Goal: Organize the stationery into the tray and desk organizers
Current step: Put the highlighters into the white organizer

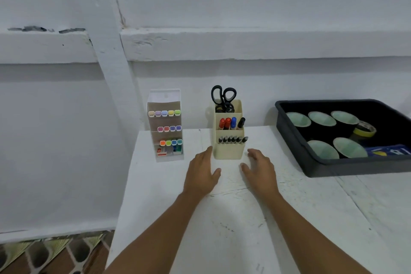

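Cream plastic is filling the middle of my head view: the tiered desk organizer (229, 138) is standing on the white desk (244, 218), loaded with scissors (223, 98), markers (231, 123) and pens (233, 139), and I am holding my left hand (201, 174) and right hand (260, 170) released and empty, one flanking each lower corner. I am judging the sorting as nearly finished, with the highlighter rack (165, 125) filled and the black tray (347, 138) holding cups (322, 118) and tape (364, 129), so my next move is probably calling for closing both palms on the organizer to square it up.

head view | faces forward and down | close over white table (289, 218) | wall (244, 6) behind
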A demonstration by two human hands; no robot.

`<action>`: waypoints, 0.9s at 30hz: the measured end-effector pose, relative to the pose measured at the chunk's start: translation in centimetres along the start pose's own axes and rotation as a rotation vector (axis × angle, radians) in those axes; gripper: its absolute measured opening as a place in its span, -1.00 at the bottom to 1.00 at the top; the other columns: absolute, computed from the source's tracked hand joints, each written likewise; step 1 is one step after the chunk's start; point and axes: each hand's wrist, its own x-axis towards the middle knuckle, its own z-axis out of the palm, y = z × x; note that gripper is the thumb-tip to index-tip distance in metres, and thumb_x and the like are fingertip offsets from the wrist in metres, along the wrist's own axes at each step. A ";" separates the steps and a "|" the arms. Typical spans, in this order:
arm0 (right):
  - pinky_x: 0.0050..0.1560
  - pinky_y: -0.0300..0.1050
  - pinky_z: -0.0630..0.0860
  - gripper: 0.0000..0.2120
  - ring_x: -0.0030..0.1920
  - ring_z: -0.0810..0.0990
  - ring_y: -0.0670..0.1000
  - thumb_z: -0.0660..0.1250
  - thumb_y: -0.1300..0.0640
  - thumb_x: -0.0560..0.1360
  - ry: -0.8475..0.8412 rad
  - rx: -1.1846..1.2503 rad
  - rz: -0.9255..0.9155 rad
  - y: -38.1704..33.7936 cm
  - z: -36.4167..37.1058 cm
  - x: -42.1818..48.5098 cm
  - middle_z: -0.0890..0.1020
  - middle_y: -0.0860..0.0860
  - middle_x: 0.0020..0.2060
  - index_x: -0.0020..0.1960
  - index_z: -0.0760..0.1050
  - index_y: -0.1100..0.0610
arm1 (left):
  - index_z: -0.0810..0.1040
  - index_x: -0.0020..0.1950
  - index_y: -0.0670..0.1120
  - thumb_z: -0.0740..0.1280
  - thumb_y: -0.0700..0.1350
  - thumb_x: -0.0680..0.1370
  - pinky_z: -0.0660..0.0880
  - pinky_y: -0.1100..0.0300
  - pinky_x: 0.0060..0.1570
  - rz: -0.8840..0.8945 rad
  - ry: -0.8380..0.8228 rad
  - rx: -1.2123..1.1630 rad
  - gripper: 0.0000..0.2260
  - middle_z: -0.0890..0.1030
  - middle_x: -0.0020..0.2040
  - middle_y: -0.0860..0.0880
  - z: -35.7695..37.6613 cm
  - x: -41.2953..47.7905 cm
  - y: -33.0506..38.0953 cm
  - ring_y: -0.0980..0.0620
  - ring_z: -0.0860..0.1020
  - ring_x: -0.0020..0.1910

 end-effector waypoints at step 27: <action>0.21 -0.10 0.27 -0.63 0.19 0.52 -0.03 0.32 -0.08 0.54 -0.094 -0.037 -0.185 -2.2 3.6 1.9 0.60 -0.08 0.18 0.30 0.39 -0.03 | 0.07 0.55 0.09 0.29 0.11 0.56 0.29 0.07 0.39 -0.148 0.127 -0.004 -0.37 0.28 0.51 0.10 -0.4 -0.2 -2.0 0.02 0.31 0.44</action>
